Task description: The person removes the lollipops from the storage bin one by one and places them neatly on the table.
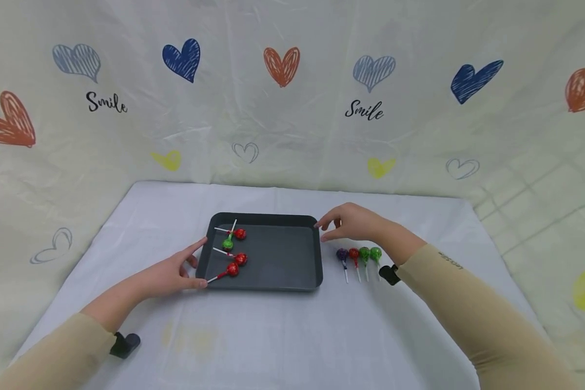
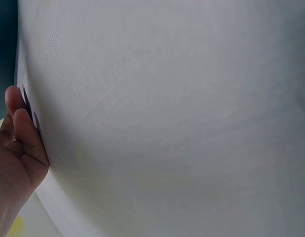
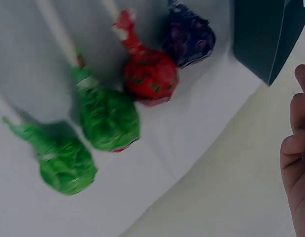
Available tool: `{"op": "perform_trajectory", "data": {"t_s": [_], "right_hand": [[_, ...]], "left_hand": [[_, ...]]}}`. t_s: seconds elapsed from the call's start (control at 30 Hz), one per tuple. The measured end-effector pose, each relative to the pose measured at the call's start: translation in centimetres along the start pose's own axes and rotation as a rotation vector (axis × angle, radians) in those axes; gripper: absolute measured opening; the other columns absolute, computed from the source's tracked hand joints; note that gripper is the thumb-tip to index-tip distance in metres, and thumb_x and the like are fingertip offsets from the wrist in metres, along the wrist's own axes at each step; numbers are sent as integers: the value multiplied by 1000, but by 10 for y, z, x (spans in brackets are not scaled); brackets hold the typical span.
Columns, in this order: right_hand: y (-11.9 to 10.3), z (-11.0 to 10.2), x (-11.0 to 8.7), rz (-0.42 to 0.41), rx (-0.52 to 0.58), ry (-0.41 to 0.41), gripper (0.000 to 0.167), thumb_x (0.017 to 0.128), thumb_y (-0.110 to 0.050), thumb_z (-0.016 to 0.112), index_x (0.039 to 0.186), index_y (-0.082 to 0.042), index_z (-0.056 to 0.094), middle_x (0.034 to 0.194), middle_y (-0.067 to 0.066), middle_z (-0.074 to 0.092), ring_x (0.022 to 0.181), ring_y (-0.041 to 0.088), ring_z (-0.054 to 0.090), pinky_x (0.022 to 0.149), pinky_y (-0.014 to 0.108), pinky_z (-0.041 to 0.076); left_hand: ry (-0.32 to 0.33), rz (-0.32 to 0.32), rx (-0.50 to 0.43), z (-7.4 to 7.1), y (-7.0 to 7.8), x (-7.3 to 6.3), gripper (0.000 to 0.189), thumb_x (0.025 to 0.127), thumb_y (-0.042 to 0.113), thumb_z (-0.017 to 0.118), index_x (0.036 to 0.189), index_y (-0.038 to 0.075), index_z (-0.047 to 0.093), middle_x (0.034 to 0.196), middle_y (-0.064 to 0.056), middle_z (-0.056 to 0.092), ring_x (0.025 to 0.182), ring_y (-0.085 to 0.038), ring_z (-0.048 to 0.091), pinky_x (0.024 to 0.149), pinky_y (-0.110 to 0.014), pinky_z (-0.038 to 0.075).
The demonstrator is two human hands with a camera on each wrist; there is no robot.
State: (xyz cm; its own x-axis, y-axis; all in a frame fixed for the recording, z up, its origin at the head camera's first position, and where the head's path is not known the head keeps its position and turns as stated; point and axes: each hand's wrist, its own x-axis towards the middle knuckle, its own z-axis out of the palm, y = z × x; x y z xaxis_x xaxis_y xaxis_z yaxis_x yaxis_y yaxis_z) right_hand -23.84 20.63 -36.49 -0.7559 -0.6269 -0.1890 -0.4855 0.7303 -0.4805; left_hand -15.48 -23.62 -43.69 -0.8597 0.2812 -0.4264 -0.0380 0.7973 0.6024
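A dark grey tray lies on the table. Along its left side sit a green lollipop and red lollipops, their sticks pointing various ways and two of them crossing. My left hand is at the tray's left edge, thumb and fingers spread along the rim. At the far right corner, my right hand hovers with loosely bent fingers, fingertips right by the rim and nothing in them. Below it a purple lollipop, a red lollipop and two green lollipops lie side by side.
A white cloth covers the table, with a faint yellowish patch near the front. Behind it hangs a pale curtain printed with hearts and "Smile". Each wrist wears a small black device.
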Motion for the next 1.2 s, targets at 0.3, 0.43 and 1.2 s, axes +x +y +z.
{"op": "perform_trajectory", "data": {"t_s": [0.3,0.43,1.2], "right_hand": [[-39,14,43,-77,-33,-83,40,85,-37,78,121,-21,73,109,-3,71,83,11,59,74,30,50],[-55,17,57,-111,-53,-101,40,85,-35,79,122,-20,73,107,-4,71,84,10,59,75,29,49],[-110,65,119,-261,-344,-246,36,88,-38,76,121,-24,73,111,-11,69,102,4,60,93,26,46]], "left_hand": [[0,-4,-10,1,-2,2,113,75,49,83,160,28,12,122,-10,49,84,-20,54,68,-34,44],[4,-10,-16,1,-4,4,113,75,50,84,160,30,12,122,-8,49,83,-20,54,68,-34,44],[8,-11,-13,-1,-6,4,113,74,54,83,160,32,12,123,-7,50,83,-20,54,68,-34,44]]}}
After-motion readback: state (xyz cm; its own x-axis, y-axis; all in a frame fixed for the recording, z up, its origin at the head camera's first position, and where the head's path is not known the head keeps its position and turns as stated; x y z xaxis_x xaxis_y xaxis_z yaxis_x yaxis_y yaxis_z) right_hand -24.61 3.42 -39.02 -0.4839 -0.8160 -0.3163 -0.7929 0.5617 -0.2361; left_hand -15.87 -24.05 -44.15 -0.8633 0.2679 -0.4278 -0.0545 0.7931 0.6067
